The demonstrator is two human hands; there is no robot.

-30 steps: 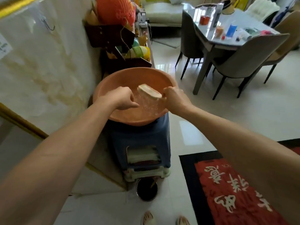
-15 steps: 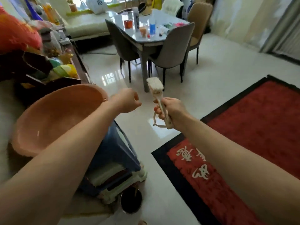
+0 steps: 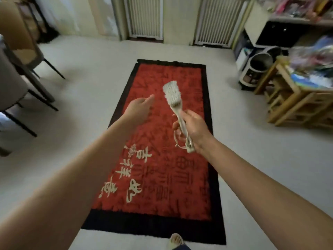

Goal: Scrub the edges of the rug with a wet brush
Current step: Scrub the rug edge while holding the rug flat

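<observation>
Head view looks down over both of my outstretched arms at a red rug (image 3: 162,141) with a black border and pale characters, lying flat on the pale floor (image 3: 86,78). My right hand (image 3: 193,129) has its fingers and thumb curled round the handle of a white brush (image 3: 172,95), gripping it low on the handle; the bristle head points up and away from me, in the air above the rug's middle and not touching it. A loop of cord hangs from the handle's end below my fist. My left hand (image 3: 138,109) holds nothing, its fingers loosely extended forward over the rug's left part, just beside the brush head but apart from it. I see the toe of one foot (image 3: 175,240) at the rug's near black edge. Chairs (image 3: 21,73) stand at the left, and a wooden stand (image 3: 295,105) piled with blurred clutter sits at the right, well apart from the rug.
</observation>
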